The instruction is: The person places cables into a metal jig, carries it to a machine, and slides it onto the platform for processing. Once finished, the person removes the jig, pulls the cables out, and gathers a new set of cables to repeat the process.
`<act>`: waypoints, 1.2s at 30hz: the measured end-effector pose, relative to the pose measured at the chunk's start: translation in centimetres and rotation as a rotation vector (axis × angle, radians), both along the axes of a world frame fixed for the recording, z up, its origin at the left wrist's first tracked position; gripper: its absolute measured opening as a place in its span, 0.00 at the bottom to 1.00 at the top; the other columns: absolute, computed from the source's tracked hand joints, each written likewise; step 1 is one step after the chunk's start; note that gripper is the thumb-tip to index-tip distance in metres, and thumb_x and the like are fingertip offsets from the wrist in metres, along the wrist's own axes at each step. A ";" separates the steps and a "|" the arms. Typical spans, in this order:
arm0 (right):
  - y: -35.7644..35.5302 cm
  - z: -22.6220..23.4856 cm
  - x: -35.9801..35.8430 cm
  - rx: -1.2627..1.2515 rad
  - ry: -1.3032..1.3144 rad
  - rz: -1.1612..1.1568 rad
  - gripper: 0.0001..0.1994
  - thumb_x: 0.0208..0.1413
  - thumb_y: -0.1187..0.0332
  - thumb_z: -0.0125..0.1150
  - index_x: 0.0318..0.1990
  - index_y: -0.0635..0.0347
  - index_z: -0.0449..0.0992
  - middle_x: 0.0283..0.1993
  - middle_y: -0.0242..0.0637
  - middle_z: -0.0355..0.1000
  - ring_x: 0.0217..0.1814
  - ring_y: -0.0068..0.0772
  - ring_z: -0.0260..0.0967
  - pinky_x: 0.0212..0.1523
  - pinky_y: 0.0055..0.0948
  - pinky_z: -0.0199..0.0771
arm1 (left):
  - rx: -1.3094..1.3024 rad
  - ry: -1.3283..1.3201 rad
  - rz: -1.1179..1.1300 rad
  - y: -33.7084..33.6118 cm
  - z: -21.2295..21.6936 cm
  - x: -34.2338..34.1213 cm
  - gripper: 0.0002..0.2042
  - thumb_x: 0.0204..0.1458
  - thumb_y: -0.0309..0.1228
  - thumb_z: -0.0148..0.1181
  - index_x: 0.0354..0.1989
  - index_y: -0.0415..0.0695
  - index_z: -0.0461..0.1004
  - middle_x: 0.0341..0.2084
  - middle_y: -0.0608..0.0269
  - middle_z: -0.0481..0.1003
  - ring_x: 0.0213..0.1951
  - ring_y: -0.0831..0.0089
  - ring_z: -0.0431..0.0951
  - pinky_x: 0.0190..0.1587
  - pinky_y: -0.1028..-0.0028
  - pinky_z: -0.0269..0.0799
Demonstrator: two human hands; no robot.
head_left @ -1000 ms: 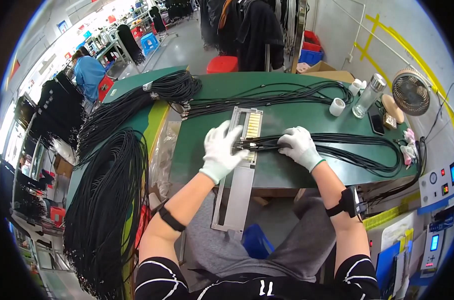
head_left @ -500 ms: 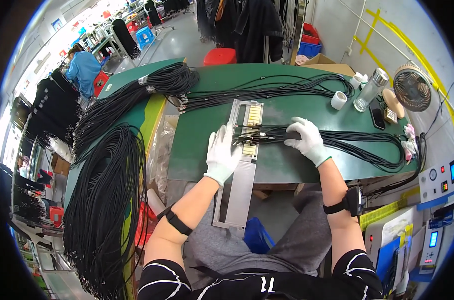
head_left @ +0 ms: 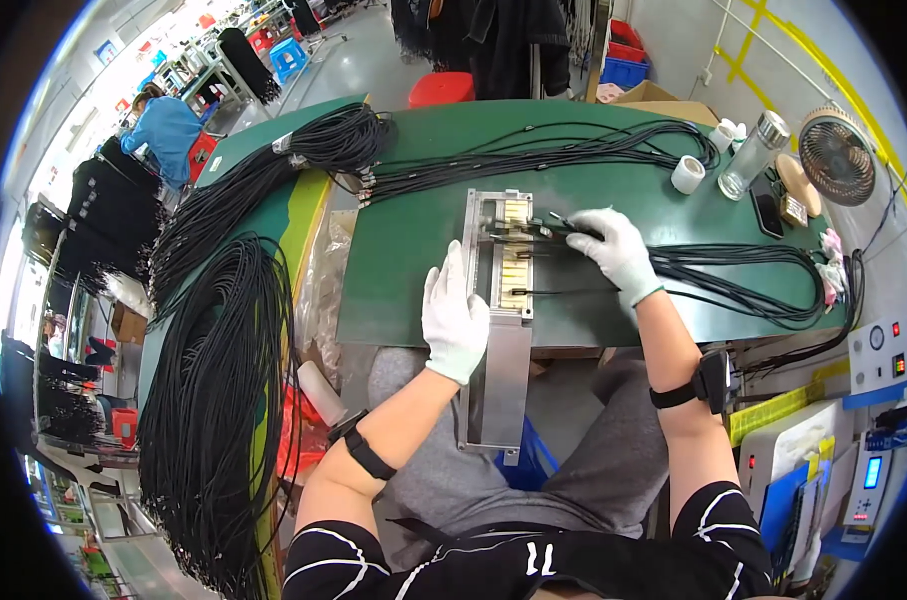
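Fixture: a long grey metal jig (head_left: 502,300) lies on the green table (head_left: 404,235), just in front of the person, its near end overhanging the table's near edge; its far part carries a yellowish slotted block.
Cables in the jig: thin black cables (head_left: 574,262) cross the slotted block from the right, their ends laid in the slots.
Right hand: the white-gloved right hand (head_left: 617,252) rests on the cables just right of the jig, fingers pinched on a cable end at the far slots.
Left hand: the white-gloved left hand (head_left: 455,318) lies flat and open against the jig's left edge, grasping nothing.
Cable loop: the same cables run right in a long loop (head_left: 764,285) over the table's right part.
Far bundle: another black cable bundle (head_left: 534,160) stretches along the far side of the table.
Left heaps: thick black cable coils (head_left: 214,380) hang over the left end.
Right far corner: a white tape roll (head_left: 688,174), a clear bottle (head_left: 749,158) and a small fan (head_left: 836,158) stand together.
Background: a person in blue (head_left: 166,128) sits far left.
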State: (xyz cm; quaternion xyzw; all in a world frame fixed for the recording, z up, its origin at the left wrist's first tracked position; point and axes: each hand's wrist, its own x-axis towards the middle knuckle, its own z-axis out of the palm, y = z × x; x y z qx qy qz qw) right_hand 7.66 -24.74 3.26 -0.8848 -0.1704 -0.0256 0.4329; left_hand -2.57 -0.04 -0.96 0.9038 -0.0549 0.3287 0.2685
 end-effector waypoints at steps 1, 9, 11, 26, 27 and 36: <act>0.0 0.3 -0.1 -0.007 -0.148 0.005 0.17 0.42 0.57 0.74 0.37 0.56 0.81 0.37 0.37 0.77 0.47 0.44 0.73 0.50 0.40 0.71 | -0.005 0.008 -0.020 0.1 0.1 0.0 0.35 0.47 0.22 0.52 0.69 0.39 0.59 0.61 0.45 0.69 0.60 0.51 0.71 0.69 0.58 0.60; 2.1 0.7 -2.1 -0.285 -0.347 0.386 0.10 0.43 0.62 0.73 0.32 0.53 0.81 0.32 0.34 0.75 0.40 0.43 0.71 0.44 0.38 0.70 | -0.069 0.056 -0.135 1.8 -0.4 1.5 0.22 0.49 0.26 0.59 0.55 0.42 0.74 0.58 0.44 0.72 0.59 0.49 0.71 0.67 0.56 0.61; 2.6 1.2 -1.6 -0.179 -0.410 0.394 0.10 0.41 0.65 0.74 0.31 0.53 0.80 0.31 0.31 0.73 0.39 0.42 0.69 0.42 0.38 0.69 | -0.159 -0.001 -0.178 2.0 0.5 1.7 0.13 0.49 0.30 0.64 0.45 0.44 0.79 0.56 0.46 0.74 0.57 0.49 0.72 0.66 0.53 0.61; 5.9 1.3 -6.0 -0.053 -0.382 0.436 0.12 0.44 0.59 0.74 0.31 0.53 0.79 0.31 0.34 0.73 0.37 0.43 0.70 0.40 0.40 0.69 | -0.026 -0.054 -0.393 0.9 3.0 -0.2 0.07 0.49 0.33 0.68 0.27 0.45 0.77 0.43 0.57 0.79 0.54 0.53 0.74 0.64 0.51 0.59; 5.9 1.2 -6.2 -0.029 -0.374 0.420 0.13 0.44 0.58 0.74 0.31 0.53 0.79 0.30 0.35 0.73 0.37 0.44 0.70 0.40 0.41 0.69 | 0.011 -0.075 -0.393 0.8 2.9 -0.3 0.07 0.49 0.32 0.68 0.27 0.44 0.77 0.43 0.57 0.79 0.54 0.53 0.74 0.64 0.52 0.59; 4.0 1.6 -5.0 0.087 -0.068 0.361 0.09 0.49 0.63 0.70 0.33 0.55 0.79 0.31 0.37 0.75 0.35 0.45 0.72 0.37 0.41 0.72 | -0.158 -0.061 -0.277 5.4 2.0 0.1 0.04 0.57 0.26 0.60 0.31 0.40 0.76 0.44 0.53 0.78 0.51 0.59 0.75 0.62 0.59 0.62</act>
